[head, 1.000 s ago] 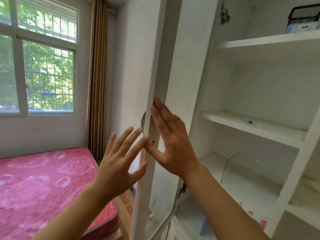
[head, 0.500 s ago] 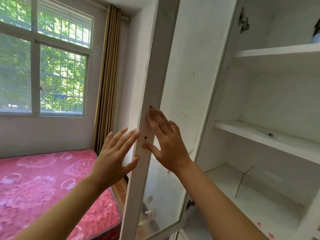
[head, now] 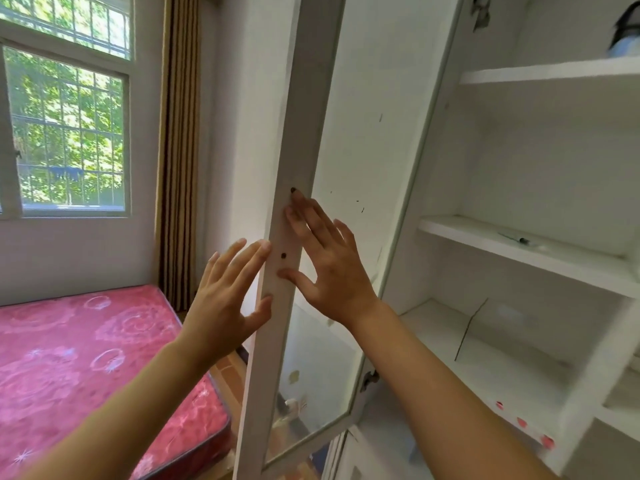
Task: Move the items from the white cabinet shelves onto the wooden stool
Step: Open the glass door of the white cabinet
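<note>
Right now both hands are flat and spread on the cabinet door (head: 294, 237), gripping nothing: the right hand (head: 329, 268) presses its inner face, the left hand (head: 225, 299) touches its outer edge. The items lie to the right of both, so the right hand is nearer. A small pen-like object (head: 519, 239), too small to identify, lies on the middle shelf (head: 554, 261), long axis running roughly along the shelf. On the top shelf (head: 554, 69) a dark-topped, bluish container (head: 625, 32) sits at the frame's edge, blurred. The lower shelf (head: 485, 358) appears bare apart from a thin divider. The wooden stool is not in view.
</note>
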The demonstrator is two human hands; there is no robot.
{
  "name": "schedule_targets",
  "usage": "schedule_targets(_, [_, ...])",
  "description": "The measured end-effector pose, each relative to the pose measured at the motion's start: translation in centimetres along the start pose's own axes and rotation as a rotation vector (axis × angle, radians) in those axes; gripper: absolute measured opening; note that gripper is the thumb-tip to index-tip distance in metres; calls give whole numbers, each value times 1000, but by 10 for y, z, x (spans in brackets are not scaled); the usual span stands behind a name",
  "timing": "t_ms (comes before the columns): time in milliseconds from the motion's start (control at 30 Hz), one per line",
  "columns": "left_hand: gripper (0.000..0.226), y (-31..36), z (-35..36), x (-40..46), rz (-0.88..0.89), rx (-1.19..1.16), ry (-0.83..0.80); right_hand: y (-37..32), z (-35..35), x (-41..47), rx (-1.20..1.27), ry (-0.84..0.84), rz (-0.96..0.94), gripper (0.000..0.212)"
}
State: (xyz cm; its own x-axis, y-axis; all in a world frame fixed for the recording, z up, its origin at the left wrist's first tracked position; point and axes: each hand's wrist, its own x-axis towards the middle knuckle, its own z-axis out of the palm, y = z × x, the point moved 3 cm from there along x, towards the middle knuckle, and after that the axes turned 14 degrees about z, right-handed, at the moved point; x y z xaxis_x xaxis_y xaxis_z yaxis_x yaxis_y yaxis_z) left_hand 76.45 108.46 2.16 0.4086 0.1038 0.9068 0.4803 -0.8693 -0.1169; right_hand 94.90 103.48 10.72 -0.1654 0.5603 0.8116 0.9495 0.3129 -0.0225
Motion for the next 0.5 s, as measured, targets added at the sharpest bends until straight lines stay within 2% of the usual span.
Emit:
schedule_targets(300, [76,17,-1,0,-70,-62,-25,-11,-7,-18,-86,-19,110,80])
schedule_targets(500, [72,42,-6,2,-117,4,8,-6,-26,-50,-95,-17,230,79])
